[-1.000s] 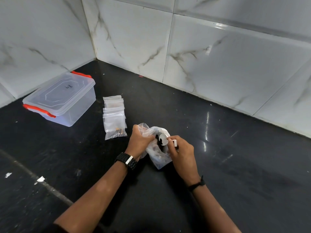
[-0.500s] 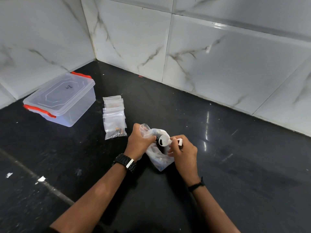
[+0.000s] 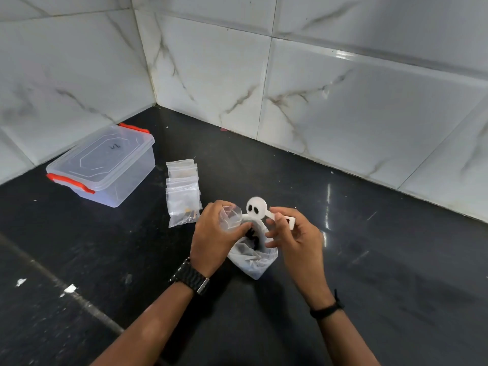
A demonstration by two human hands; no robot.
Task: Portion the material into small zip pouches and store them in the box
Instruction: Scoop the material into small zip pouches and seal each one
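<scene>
Clear plastic box [image 3: 105, 170] (glossy), polished stone counter [image 3: 343, 260].

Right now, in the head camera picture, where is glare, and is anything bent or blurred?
Head view: a bright vertical glare streak lies on the black countertop right of the right hand; softer shine on the wall tiles above. The wide-angle lens bows the tile lines. The white scoop looks slightly soft; the box is sharp enough to show its orange latches.
</scene>
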